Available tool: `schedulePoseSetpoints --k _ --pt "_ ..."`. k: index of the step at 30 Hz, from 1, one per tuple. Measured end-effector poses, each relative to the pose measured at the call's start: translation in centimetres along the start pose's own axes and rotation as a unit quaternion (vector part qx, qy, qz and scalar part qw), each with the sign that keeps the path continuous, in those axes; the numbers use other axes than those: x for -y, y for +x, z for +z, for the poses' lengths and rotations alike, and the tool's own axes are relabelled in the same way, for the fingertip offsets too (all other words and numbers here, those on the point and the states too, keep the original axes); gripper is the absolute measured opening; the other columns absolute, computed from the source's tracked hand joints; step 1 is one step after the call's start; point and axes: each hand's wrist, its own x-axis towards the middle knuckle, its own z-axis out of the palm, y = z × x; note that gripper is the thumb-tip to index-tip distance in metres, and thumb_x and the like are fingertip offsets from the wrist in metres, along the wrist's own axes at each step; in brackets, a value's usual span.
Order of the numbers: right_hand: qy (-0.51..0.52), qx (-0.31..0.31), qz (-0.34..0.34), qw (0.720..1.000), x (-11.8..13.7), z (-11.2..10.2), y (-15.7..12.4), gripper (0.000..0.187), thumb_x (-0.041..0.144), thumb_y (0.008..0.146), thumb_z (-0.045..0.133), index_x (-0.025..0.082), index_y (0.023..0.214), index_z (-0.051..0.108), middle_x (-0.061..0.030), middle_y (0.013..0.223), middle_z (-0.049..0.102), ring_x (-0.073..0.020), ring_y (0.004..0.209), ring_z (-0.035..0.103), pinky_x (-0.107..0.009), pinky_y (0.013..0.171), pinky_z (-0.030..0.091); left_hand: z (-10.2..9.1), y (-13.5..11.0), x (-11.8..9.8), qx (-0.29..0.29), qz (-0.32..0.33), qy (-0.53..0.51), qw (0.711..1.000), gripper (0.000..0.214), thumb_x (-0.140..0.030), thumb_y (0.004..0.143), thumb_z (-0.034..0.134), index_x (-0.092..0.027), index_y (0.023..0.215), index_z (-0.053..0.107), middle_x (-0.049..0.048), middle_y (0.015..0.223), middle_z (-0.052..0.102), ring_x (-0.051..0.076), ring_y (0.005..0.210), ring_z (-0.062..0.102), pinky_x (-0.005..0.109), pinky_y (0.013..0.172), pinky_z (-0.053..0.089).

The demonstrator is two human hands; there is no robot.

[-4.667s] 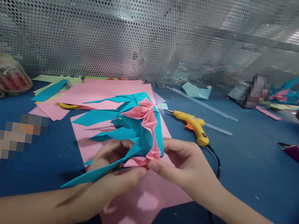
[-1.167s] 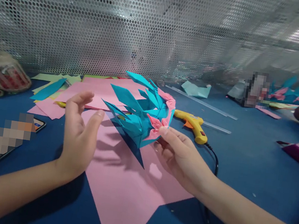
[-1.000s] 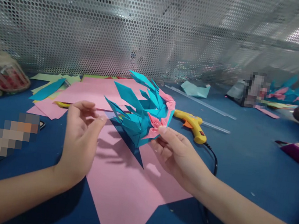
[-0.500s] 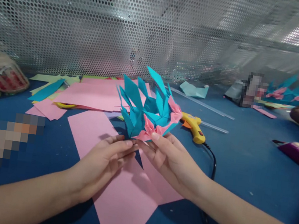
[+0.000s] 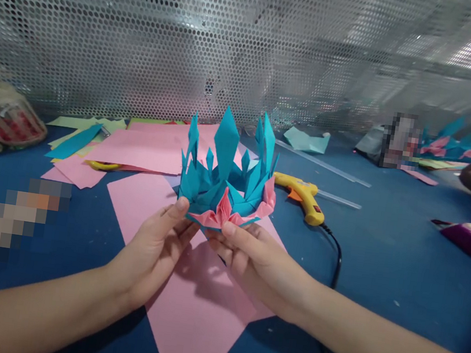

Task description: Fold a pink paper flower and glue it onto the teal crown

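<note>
We find the left hand (image 5: 155, 250) and right hand (image 5: 251, 254) grasping a paper crown (image 5: 228, 184) by its lower rim, raised above a pink sheet (image 5: 199, 311) near the surface's front edge. We judge it light, flimsy and easily crushed; the pink-flowered band suits gripping best. Teal spikes stand upright. A yellow glue gun (image 5: 303, 195) lies just beyond.

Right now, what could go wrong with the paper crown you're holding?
Both hands, left hand and right hand, grip only the paper crown by its lower rim, so a hard squeeze might crush its folds. The tall teal points look thin and could bend. The glue gun lies close behind; its tip may be hot.
</note>
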Motion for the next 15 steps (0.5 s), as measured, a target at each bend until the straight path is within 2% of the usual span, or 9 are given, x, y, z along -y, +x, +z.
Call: schedulePoseSetpoints --k 4,9,12,15 --pt "0.012 0.016 0.004 1.000 -0.23 -0.10 -0.20 0.013 0.035 0.081 0.074 0.025 0.089 0.075 -0.0034 0.109 0.073 -0.0193 0.109 0.064 -0.037 0.106 0.044 0.07 -0.35 0.12 0.038 -0.012 -0.015 0.999 0.021 -0.029 0.067 0.086 -0.018 0.074 0.069 -0.0010 0.079 0.071 0.013 0.079 0.065 0.024 0.088 0.052" --pt "0.037 -0.019 0.003 0.999 -0.59 -0.12 -0.18 0.015 0.034 0.081 0.073 0.024 0.092 0.075 -0.0033 0.108 0.073 -0.0182 0.107 0.064 -0.035 0.104 0.044 0.07 -0.13 0.42 0.060 -0.037 -0.017 0.997 0.022 -0.032 0.069 0.085 -0.018 0.078 0.071 -0.0008 0.078 0.071 0.012 0.078 0.065 0.020 0.081 0.053" --pt "0.028 -0.029 0.021 0.999 -0.81 -0.04 -0.11 0.016 0.032 0.079 0.075 0.022 0.092 0.075 -0.0038 0.101 0.074 -0.0168 0.098 0.065 -0.035 0.100 0.045 0.02 -0.01 0.36 0.069 -0.062 -0.019 0.996 0.021 -0.032 0.069 0.085 -0.016 0.073 0.071 0.0003 0.071 0.070 0.013 0.074 0.065 0.021 0.076 0.055" --pt "0.014 -0.042 0.032 0.999 -0.96 -0.11 -0.14 0.021 0.035 0.075 0.079 0.022 0.090 0.075 -0.0027 0.096 0.074 -0.0142 0.087 0.065 -0.031 0.094 0.047 0.03 -0.03 0.10 0.065 -0.064 -0.019 0.996 0.016 -0.026 0.073 0.082 -0.013 0.076 0.071 0.0031 0.076 0.073 0.014 0.076 0.066 0.022 0.077 0.056"
